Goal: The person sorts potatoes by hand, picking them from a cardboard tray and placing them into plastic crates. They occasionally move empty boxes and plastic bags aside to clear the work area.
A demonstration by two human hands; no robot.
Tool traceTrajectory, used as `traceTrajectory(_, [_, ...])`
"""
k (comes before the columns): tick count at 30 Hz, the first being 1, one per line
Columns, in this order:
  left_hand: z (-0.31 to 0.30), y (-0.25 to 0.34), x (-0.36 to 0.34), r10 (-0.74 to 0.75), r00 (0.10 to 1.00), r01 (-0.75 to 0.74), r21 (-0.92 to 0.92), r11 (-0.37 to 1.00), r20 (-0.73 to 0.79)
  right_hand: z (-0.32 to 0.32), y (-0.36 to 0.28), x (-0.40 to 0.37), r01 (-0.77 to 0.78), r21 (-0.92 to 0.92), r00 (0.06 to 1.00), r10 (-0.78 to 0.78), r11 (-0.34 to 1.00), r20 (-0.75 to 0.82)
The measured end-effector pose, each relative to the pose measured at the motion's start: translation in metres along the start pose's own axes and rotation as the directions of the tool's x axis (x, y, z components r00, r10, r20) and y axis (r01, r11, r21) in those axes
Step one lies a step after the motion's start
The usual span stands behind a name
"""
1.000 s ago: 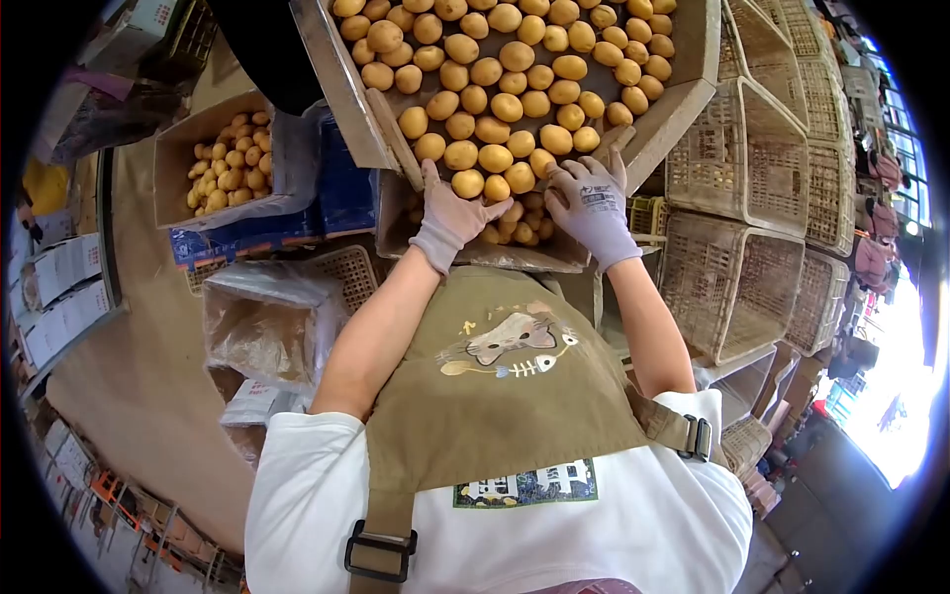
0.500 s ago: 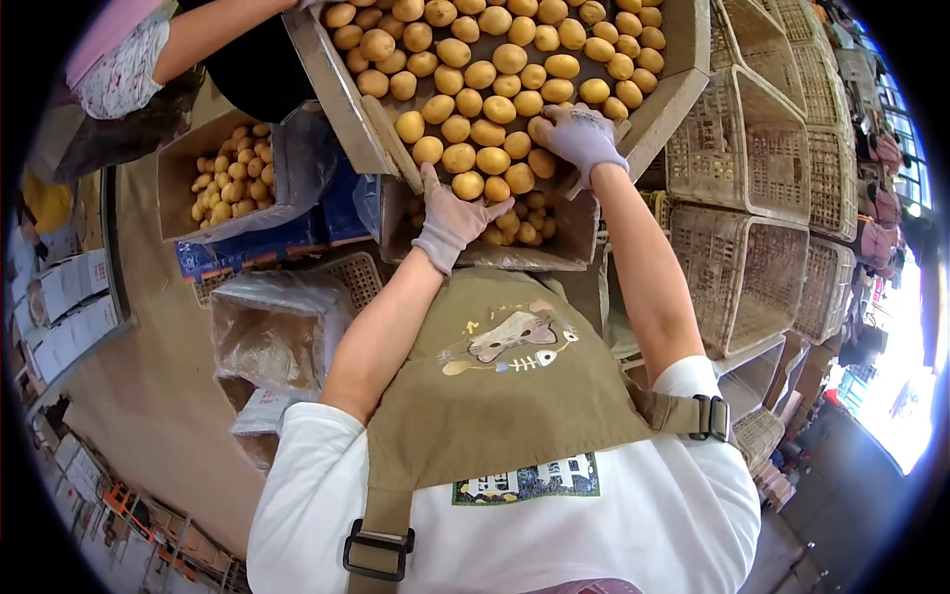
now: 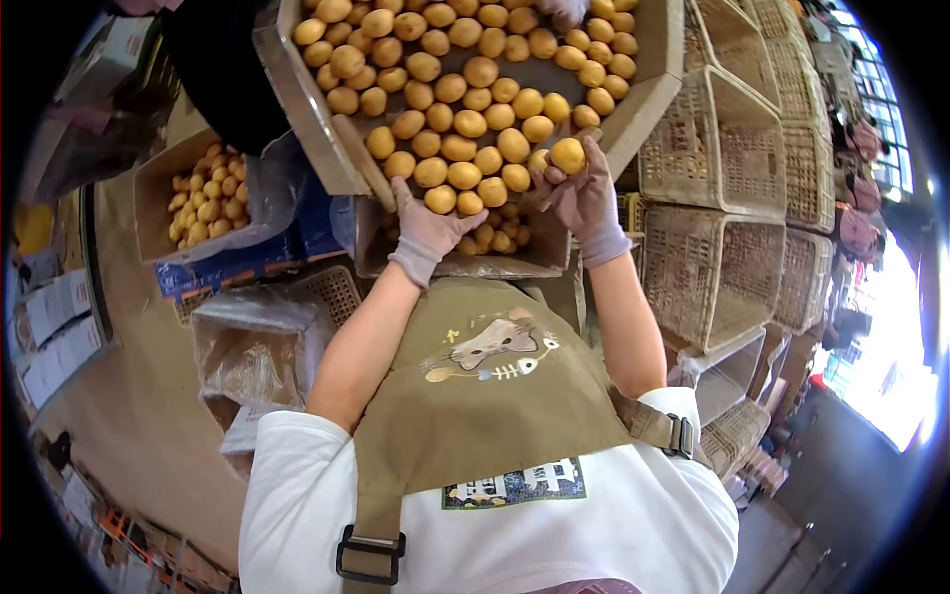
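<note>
Step in hand, by the look of it: picking through round yellow produce (image 3: 458, 148) one pc at a time at the near edge of a big angled-sided tray (image 3: 643, 109); exact kind unclear. R hand (image 3: 579, 198) had one pc (image 3: 567, 155) pinched betw. thumb + fingers, w/ a 2nd pc (image 3: 538, 161) right beside it, apparently in the same grip. L hand (image 3: 426, 233) was spread, thumb & forefinger apart, clamped on nothing, next to the lowest pcs at the tray's lip; couldn't tell if it touched them. Hands were apart, one each side of the lip. Next move, I'd judge, called for a soft but sure hold on those 2 pcs, w/ L hand guarding the lip vs. roll-offs. Containers: tray was mostly covered in loose produce, dark bottom showing in gaps; lower box (image 3: 505, 265) just under the lip held more, partly hidden. Off to L, a carton (image 3: 153, 203) w/ a heap of similar produce, sitting over blue wrapping (image 3: 228, 267). Nearer, a plastic-lined box (image 3: 252, 361), contents unclear. R side: stacked lattice crates (image 3: 683, 272). Another person's hand (image 3: 564, 9) showed at top, cut off by the frame.
</note>
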State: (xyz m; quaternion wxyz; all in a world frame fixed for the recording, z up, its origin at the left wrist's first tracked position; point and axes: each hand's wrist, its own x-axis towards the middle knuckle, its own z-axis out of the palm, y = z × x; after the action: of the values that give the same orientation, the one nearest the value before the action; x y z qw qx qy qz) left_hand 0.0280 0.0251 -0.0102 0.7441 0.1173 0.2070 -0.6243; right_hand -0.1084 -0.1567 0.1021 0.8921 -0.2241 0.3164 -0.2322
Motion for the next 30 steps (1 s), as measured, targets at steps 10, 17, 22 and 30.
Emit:
traceTrajectory(10, [0.007,0.0,-0.003,-0.008,1.0,0.007,-0.04,0.999,-0.023,0.018,0.0,-0.029,0.234,-0.17,0.962,-0.253,0.957,-0.1])
traceTrajectory(17, [0.005,0.003,-0.005,-0.012,0.999,0.011,0.019,1.0,0.031,-0.1,-0.156,-0.096,-0.204,-0.906,0.306,-0.903,-0.371,0.3])
traceTrajectory(22, [0.008,0.001,-0.003,-0.013,0.999,0.014,-0.008,1.0,0.045,-0.011,-0.07,-0.052,0.157,-0.786,0.505,-0.636,-0.598,0.584])
traceTrajectory(30, [0.007,-0.001,-0.008,0.016,0.986,-0.022,-0.032,0.999,-0.165,0.063,0.133,0.045,0.229,-0.566,0.957,0.075,-0.792,0.281])
